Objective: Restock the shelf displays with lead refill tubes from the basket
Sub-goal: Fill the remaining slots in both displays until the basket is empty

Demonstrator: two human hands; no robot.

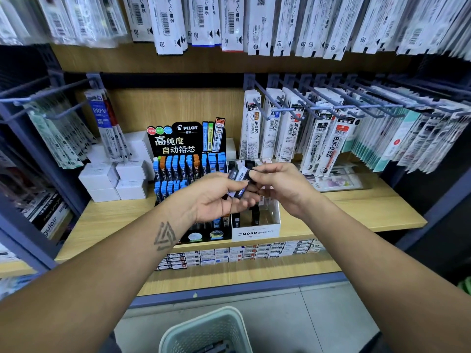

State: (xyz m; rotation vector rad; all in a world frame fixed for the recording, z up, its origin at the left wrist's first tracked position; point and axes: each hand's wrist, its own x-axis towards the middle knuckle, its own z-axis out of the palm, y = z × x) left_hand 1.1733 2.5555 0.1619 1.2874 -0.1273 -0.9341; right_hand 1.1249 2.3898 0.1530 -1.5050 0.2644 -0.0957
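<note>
My left hand point(216, 197) holds a small bunch of dark lead refill tubes point(238, 180) above the shelf displays. My right hand point(283, 187) pinches the top end of one of those tubes between thumb and fingers. Below the hands stands a white MONO graph display box point(256, 231) with a few black tubes upright in it. To its left is the black PILOT display point(175, 149), with rows of blue and orange capped tubes. The pale green basket point(204, 332) sits on the floor at the bottom, with dark tubes inside.
White boxes point(112, 179) are stacked left of the PILOT display. Refill packs hang from blue hooks point(318, 103) at right and left, and more packs hang above. Small flat boxes point(242, 252) line the lower shelf. The wooden shelf edge point(356, 220) runs to the right.
</note>
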